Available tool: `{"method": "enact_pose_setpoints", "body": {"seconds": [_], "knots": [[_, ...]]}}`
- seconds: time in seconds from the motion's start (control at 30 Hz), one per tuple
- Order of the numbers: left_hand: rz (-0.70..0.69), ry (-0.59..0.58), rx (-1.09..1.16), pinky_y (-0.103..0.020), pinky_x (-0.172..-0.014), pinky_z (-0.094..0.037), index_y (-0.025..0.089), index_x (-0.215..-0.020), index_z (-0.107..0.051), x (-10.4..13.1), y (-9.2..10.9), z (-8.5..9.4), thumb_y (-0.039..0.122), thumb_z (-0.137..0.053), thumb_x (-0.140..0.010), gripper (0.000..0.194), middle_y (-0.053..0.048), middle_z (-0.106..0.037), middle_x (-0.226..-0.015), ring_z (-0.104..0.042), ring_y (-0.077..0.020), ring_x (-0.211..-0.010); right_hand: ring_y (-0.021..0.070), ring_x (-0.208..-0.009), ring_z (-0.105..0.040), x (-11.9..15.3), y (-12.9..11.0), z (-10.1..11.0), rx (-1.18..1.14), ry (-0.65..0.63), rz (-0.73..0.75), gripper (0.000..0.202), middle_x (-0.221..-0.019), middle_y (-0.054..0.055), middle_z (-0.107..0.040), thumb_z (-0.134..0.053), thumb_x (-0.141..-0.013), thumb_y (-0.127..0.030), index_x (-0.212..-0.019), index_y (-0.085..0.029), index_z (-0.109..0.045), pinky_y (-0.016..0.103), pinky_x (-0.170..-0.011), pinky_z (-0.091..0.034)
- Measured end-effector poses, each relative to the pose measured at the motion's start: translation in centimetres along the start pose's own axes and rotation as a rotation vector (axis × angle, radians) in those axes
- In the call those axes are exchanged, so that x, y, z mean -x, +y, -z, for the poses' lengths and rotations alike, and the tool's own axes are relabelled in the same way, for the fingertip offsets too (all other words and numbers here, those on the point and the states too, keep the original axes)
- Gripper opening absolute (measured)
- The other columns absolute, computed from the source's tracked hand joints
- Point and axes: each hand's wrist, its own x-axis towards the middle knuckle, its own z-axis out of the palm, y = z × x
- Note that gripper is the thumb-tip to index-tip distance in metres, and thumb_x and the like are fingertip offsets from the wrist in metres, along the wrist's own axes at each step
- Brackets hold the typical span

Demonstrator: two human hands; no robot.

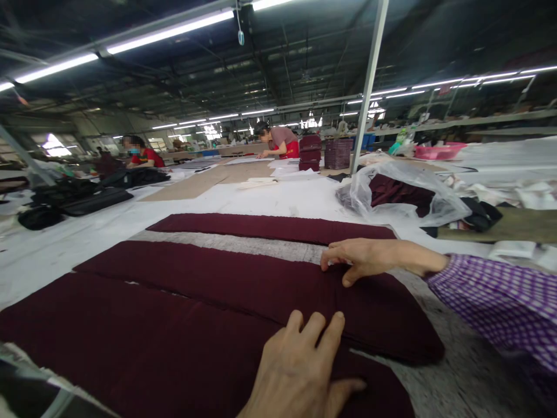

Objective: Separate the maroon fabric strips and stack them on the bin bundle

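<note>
Three dark maroon stacks of cut fabric lie side by side on the table. My left hand [300, 368] rests on the nearest piece [143, 342], its fingers apart and pointing toward the middle piece [209, 278]. Over the far edge of that middle piece is my right hand [361, 258], reaching in from the right with fingers bent down and thumb apart, touching the cloth. Beyond it a narrow far strip [261, 226] lies across a gap of grey surface. Neither hand has anything gripped in it.
A clear plastic bag [448, 200] with maroon cloth stands at the right, near a metal post [369, 87]. Folded maroon stacks [310, 152] are farther back. Black cloth [96, 200] lies at the left. Two people [281, 142] bend over tables in the distance. A pink basin [439, 151] is behind.
</note>
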Motion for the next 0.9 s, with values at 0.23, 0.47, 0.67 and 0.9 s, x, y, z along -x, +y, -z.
{"method": "enact_pose_setpoints", "body": {"seconds": [0.23, 0.47, 0.67, 0.9], "knots": [[0.058, 0.001, 0.018, -0.047, -0.076, -0.066, 0.022, -0.133, -0.061, -0.1, 0.4, -1.2, 0.056, -0.071, -0.086, 0.058, -0.007, -0.067, -0.123, -0.065, -0.0314, -0.102, 0.0221, -0.088, -0.056, -0.6, -0.2, 0.2, 0.013, -0.006, -0.009, 0.028, -0.095, 0.003, -0.059, -0.078, -0.068, -0.027, -0.093, -0.018, -0.068, 0.032, -0.075, -0.041], [0.108, -0.173, 0.06, -0.052, -0.085, -0.065, 0.02, -0.136, -0.06, -0.7, 0.8, 0.2, 0.054, -0.067, -0.09, 0.058, -0.009, -0.065, -0.129, -0.064, -0.0328, -0.106, 0.0244, -0.099, -0.061, 0.9, 0.5, -1.3, -0.088, 0.093, -0.013, 0.039, -0.112, 0.006, -0.068, -0.069, -0.079, -0.029, -0.117, -0.019, -0.068, 0.034, -0.086, -0.045], [0.133, -0.241, 0.072, -0.053, -0.09, -0.063, 0.021, -0.139, -0.059, -1.0, 0.9, 1.0, 0.052, -0.066, -0.091, 0.058, -0.009, -0.062, -0.134, -0.063, -0.0323, -0.11, 0.0252, -0.1, -0.058, -0.7, 0.3, 0.2, 0.071, -0.043, 0.083, 0.047, -0.113, 0.006, -0.062, -0.073, -0.077, -0.021, -0.124, -0.023, -0.066, 0.033, -0.083, -0.043], [0.112, -0.178, 0.07, -0.053, -0.087, -0.064, 0.021, -0.135, -0.06, -0.5, 0.9, 0.5, 0.052, -0.065, -0.091, 0.054, -0.01, -0.063, -0.132, -0.063, -0.0319, -0.107, 0.024, -0.094, -0.058, -1.3, -1.6, 1.0, 0.113, -0.105, 0.078, 0.023, -0.097, 0.004, -0.061, -0.076, -0.072, -0.018, -0.094, -0.019, -0.073, 0.032, -0.083, -0.043]]}}
